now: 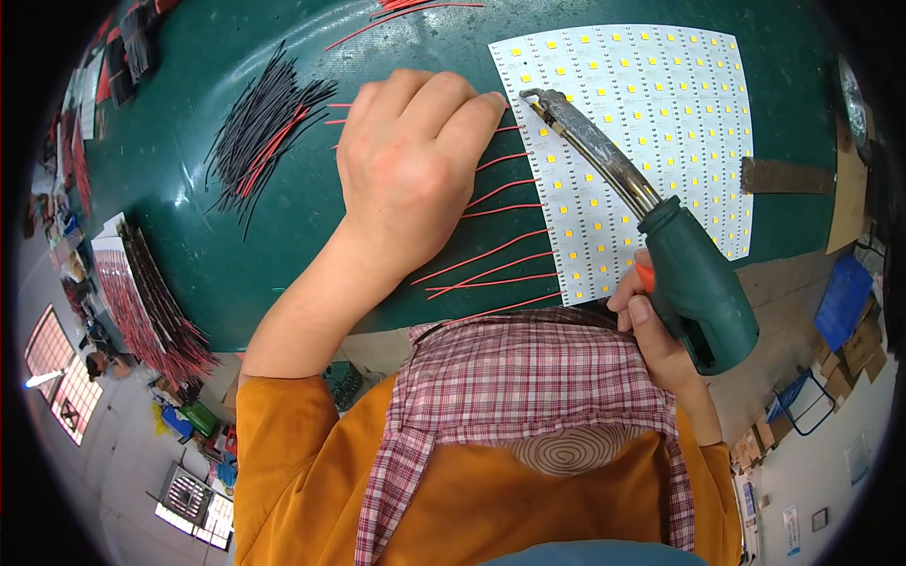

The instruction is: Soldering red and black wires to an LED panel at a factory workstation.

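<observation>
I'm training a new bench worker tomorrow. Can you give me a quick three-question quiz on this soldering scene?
1. True or false: the right hand grips a green-handled soldering iron.
2. Which colour are the wires lying along the left edge of the white LED panel? A) blue B) red C) yellow
3. Fill in: the left hand rests on the ___ table mat, fingers beside the iron's tip.

Key: 1 true; 2 B; 3 green.
</observation>
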Demonstrator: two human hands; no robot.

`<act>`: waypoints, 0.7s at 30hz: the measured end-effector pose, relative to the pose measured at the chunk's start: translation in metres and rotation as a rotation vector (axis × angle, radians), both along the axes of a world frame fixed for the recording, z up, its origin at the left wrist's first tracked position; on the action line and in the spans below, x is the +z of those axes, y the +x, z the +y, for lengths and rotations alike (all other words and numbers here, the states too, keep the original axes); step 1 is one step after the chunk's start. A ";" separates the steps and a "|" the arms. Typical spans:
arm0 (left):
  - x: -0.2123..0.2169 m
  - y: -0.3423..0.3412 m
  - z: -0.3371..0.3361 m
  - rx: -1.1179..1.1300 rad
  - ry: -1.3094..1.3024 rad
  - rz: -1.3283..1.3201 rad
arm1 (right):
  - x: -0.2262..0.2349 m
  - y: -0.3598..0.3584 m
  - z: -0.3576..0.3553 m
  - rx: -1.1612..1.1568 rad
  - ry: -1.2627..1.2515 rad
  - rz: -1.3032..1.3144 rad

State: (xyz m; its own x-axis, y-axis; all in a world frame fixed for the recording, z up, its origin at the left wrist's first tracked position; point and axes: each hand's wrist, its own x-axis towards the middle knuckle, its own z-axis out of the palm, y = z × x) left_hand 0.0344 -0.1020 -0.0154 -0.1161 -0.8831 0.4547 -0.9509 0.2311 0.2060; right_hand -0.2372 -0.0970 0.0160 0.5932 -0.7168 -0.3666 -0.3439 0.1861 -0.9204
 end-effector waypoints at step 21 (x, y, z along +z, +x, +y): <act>-0.005 -0.004 -0.002 -0.007 -0.079 0.019 | 0.009 0.000 -0.006 0.070 -0.045 0.107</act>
State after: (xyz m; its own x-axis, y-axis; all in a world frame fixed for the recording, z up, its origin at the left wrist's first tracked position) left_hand 0.0303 -0.1043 -0.0200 -0.1131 -0.8434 0.5253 -0.9452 0.2543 0.2047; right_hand -0.2369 -0.1031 0.0245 0.6012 -0.6922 -0.3992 -0.4513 0.1181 -0.8845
